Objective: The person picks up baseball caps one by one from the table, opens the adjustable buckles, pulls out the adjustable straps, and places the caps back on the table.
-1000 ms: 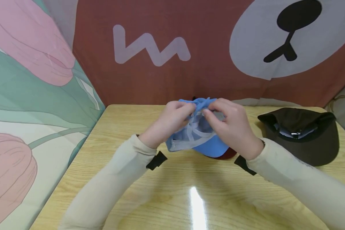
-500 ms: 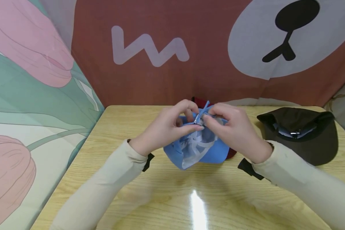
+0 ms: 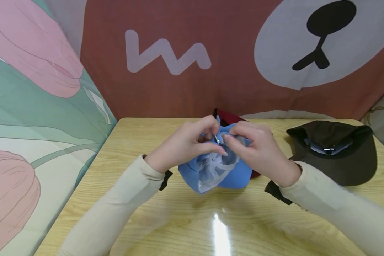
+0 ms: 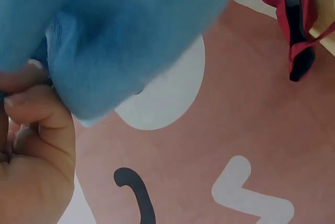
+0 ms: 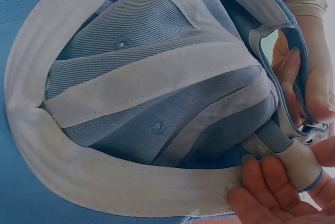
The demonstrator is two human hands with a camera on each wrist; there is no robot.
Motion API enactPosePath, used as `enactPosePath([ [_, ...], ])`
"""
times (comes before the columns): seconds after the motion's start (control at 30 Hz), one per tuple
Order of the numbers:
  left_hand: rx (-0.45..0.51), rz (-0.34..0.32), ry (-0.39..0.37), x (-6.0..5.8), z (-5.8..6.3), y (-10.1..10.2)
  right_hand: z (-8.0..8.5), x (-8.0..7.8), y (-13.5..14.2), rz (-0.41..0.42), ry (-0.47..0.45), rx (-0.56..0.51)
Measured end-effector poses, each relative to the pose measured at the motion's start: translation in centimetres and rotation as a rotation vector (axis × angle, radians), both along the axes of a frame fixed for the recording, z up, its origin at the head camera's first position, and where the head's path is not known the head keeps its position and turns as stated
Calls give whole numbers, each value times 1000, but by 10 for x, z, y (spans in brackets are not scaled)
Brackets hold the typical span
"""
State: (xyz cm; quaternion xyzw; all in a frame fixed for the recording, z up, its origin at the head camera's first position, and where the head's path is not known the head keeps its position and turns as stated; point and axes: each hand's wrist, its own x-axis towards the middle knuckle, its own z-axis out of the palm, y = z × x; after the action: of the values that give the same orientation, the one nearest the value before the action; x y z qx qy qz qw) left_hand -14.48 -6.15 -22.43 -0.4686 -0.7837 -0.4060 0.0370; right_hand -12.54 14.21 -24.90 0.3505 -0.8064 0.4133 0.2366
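Observation:
A light-blue baseball cap (image 3: 236, 176) is held with its white-lined inside facing up toward the head camera. Its back strap passes through a small metal buckle (image 5: 314, 126). My left hand (image 3: 192, 140) pinches the strap beside the buckle with thumb and fingers. On the other side my right hand (image 3: 259, 147) grips the cap's back band between thumb and curled fingers. Sewn eyelets and white seam tapes show inside the crown in the right wrist view. The blue crown fills the upper part of the left wrist view.
Behind the blue cap a dark red cap (image 3: 228, 116) lies partly hidden. A dark brown cap (image 3: 336, 160) rests at the right with its opening up. All are on the wooden table (image 3: 153, 220), backed by a printed cloth (image 3: 179, 92).
Both hands and the blue cap have come down slightly and nearer. My left hand has shifted from the cap's edge to the strap and buckle, and the strap end has turned more upright.

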Motion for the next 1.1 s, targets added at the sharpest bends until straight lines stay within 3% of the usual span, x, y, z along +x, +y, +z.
enactPosePath([
  [0.13, 26, 43, 28, 2, -2, 2, -2, -1, -1, 4, 23, -13],
  [0.4, -27, 119, -33, 5, 0, 2, -2, -2, 3, -14, 16, 3],
  [0.57, -59, 120, -65, 7, 2, 1, -1, -1, 5, 1, 15, 24],
  [0.87, 6, 114, -47, 12, -4, 0, -2, -1, 6, 61, 52, 29],
  [0.97, 5, 98, -10, 13, -5, -1, -2, -1, 7, 82, 62, 30],
  [1.1, -21, 60, 103, 13, -6, -3, -3, -1, 8, 123, 67, 25],
])
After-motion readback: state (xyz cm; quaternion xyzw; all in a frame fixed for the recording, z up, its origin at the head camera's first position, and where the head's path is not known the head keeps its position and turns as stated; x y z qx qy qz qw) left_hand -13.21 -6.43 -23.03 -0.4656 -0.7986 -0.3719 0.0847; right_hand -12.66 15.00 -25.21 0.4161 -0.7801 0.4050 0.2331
